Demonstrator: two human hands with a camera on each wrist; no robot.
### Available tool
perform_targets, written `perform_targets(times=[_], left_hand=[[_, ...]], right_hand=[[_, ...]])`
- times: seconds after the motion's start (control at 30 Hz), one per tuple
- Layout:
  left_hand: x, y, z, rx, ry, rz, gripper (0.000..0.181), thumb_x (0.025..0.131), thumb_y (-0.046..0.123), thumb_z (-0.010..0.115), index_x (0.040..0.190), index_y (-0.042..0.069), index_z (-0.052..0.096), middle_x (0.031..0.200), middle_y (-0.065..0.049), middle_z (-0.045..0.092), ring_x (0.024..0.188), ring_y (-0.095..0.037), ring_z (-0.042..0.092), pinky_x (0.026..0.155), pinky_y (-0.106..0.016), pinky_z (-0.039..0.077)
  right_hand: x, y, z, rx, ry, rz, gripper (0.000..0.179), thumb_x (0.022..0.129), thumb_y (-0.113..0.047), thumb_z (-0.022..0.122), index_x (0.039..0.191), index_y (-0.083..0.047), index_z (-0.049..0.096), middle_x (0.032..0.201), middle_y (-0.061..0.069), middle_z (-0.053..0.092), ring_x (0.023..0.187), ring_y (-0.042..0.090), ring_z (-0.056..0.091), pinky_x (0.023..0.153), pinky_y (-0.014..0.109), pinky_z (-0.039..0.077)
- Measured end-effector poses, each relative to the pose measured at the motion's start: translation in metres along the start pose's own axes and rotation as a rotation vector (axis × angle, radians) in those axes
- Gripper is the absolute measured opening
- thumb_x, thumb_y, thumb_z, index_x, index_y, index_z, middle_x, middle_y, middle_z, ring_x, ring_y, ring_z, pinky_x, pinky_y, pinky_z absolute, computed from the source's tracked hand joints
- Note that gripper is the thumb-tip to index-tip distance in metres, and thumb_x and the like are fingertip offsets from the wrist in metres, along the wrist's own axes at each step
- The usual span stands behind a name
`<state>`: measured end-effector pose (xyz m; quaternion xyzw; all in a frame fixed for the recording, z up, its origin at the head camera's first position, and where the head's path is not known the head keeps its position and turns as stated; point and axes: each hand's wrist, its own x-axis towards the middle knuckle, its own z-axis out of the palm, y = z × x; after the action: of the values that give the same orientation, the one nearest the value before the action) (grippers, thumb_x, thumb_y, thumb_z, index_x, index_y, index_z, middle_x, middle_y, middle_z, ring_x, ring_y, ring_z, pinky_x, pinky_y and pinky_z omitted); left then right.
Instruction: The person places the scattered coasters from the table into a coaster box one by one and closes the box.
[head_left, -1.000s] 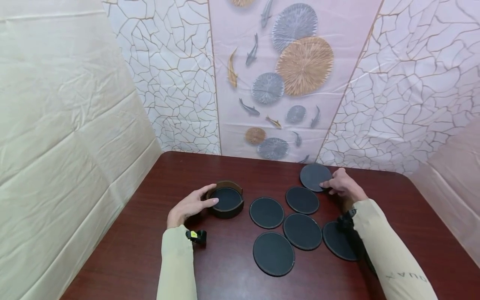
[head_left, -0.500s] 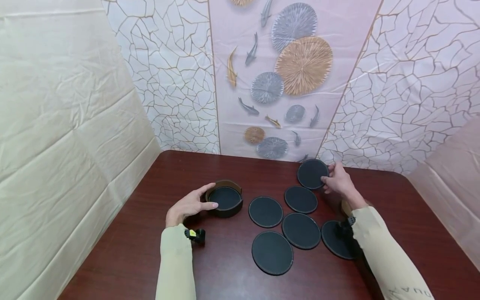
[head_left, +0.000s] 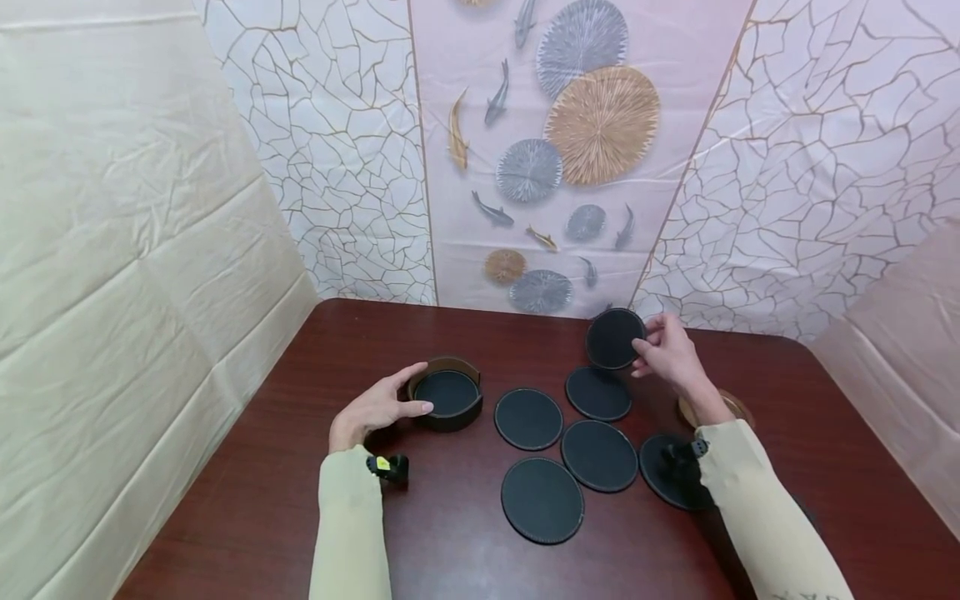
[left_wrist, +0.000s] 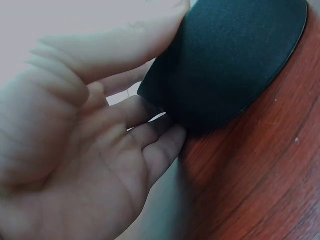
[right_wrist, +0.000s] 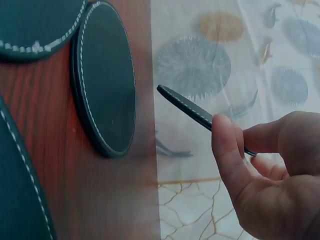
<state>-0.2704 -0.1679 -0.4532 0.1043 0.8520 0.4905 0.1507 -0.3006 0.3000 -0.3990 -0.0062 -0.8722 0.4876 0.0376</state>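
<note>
In the head view my right hand [head_left: 670,350] pinches a round black coaster [head_left: 613,339] by its right edge, near the table's back. The right wrist view shows that coaster [right_wrist: 185,105] almost edge-on, raised off the table between thumb and fingers. My left hand [head_left: 375,412] grips the left side of a round coaster holder [head_left: 450,422], which has a dark outside and a brown inner wall. A black coaster [head_left: 447,392] lies in it. In the left wrist view, thumb and fingers span the holder's dark curved wall [left_wrist: 225,65]; some fingertips are hidden behind it.
Several black stitched coasters lie flat on the dark red table [head_left: 442,533], among them one [head_left: 598,393] just below the raised coaster and one [head_left: 528,418] right of the holder. A brown round piece [head_left: 738,406] is partly hidden under my right wrist. Patterned cloth [head_left: 360,208] rises behind.
My right hand has lifted the coaster off the table's back area and moved it slightly left, tilting it up. My left hand stays at the holder.
</note>
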Motion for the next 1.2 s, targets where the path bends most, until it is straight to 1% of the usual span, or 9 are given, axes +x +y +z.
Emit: perform_targets(times=[0.23, 0.47, 0.57, 0.8, 0.87, 1.0, 1.1, 1.2], left_hand=[[0.000, 0.000, 0.000, -0.004, -0.007, 0.004, 0.078, 0.086, 0.029, 0.075, 0.153, 0.030, 0.035, 0.158, -0.004, 0.033, 0.146, -0.029, 0.026, 0.117, -0.055, 0.027], [0.000, -0.001, -0.002, 0.018, -0.009, 0.014, 0.079, 0.086, 0.032, 0.075, 0.154, 0.031, 0.033, 0.160, -0.002, 0.031, 0.148, -0.029, 0.024, 0.117, -0.056, 0.026], [0.000, 0.000, -0.002, 0.026, -0.015, 0.030, 0.080, 0.087, 0.032, 0.074, 0.155, 0.029, 0.031, 0.160, -0.004, 0.030, 0.148, -0.031, 0.024, 0.117, -0.056, 0.026], [-0.001, 0.000, -0.002, 0.005, -0.013, 0.019, 0.080, 0.087, 0.029, 0.075, 0.154, 0.031, 0.031, 0.160, -0.002, 0.030, 0.149, -0.029, 0.023, 0.118, -0.055, 0.025], [-0.001, 0.000, -0.002, 0.009, -0.015, 0.029, 0.081, 0.087, 0.029, 0.074, 0.155, 0.029, 0.030, 0.161, -0.004, 0.029, 0.149, -0.030, 0.022, 0.118, -0.056, 0.025], [-0.001, 0.001, -0.002, 0.007, -0.018, 0.027, 0.082, 0.087, 0.031, 0.075, 0.155, 0.028, 0.029, 0.162, -0.004, 0.027, 0.150, -0.030, 0.020, 0.118, -0.057, 0.024], [-0.001, 0.001, -0.002, -0.001, -0.020, 0.015, 0.082, 0.086, 0.032, 0.075, 0.155, 0.030, 0.030, 0.162, -0.002, 0.026, 0.151, -0.029, 0.019, 0.118, -0.057, 0.023], [-0.002, 0.002, -0.003, -0.009, -0.021, 0.014, 0.082, 0.086, 0.030, 0.075, 0.155, 0.030, 0.030, 0.162, -0.002, 0.026, 0.151, -0.029, 0.018, 0.118, -0.057, 0.022]], right_hand=[[-0.006, -0.012, 0.014, 0.052, 0.012, -0.045, 0.042, 0.099, -0.006, 0.054, 0.133, 0.004, 0.033, 0.097, 0.024, 0.055, 0.058, 0.017, 0.066, 0.066, 0.051, 0.058], [-0.010, -0.029, 0.033, 0.195, -0.010, -0.077, 0.042, 0.098, -0.004, 0.055, 0.133, 0.008, 0.035, 0.089, 0.016, 0.055, 0.057, 0.014, 0.065, 0.059, 0.038, 0.060], [-0.012, -0.035, 0.041, 0.250, -0.023, -0.085, 0.042, 0.097, -0.003, 0.056, 0.131, 0.009, 0.034, 0.085, 0.013, 0.055, 0.055, 0.013, 0.064, 0.058, 0.036, 0.059], [-0.015, -0.047, 0.055, 0.328, -0.049, -0.073, 0.042, 0.098, -0.004, 0.057, 0.131, 0.008, 0.034, 0.083, 0.007, 0.055, 0.055, 0.011, 0.063, 0.058, 0.034, 0.059], [-0.015, -0.050, 0.058, 0.343, -0.056, -0.067, 0.042, 0.098, -0.005, 0.057, 0.132, 0.007, 0.035, 0.084, 0.006, 0.055, 0.055, 0.010, 0.063, 0.058, 0.034, 0.059], [-0.014, -0.058, 0.065, 0.372, -0.059, -0.060, 0.042, 0.098, -0.007, 0.057, 0.132, 0.006, 0.036, 0.085, 0.007, 0.056, 0.055, 0.010, 0.063, 0.059, 0.035, 0.060], [-0.013, -0.063, 0.070, 0.395, -0.065, -0.056, 0.041, 0.098, -0.007, 0.057, 0.132, 0.005, 0.037, 0.085, 0.008, 0.058, 0.055, 0.011, 0.063, 0.059, 0.035, 0.060], [-0.014, -0.068, 0.077, 0.425, -0.075, -0.047, 0.040, 0.098, -0.006, 0.057, 0.131, 0.004, 0.037, 0.084, 0.006, 0.059, 0.054, 0.011, 0.063, 0.059, 0.035, 0.060]])
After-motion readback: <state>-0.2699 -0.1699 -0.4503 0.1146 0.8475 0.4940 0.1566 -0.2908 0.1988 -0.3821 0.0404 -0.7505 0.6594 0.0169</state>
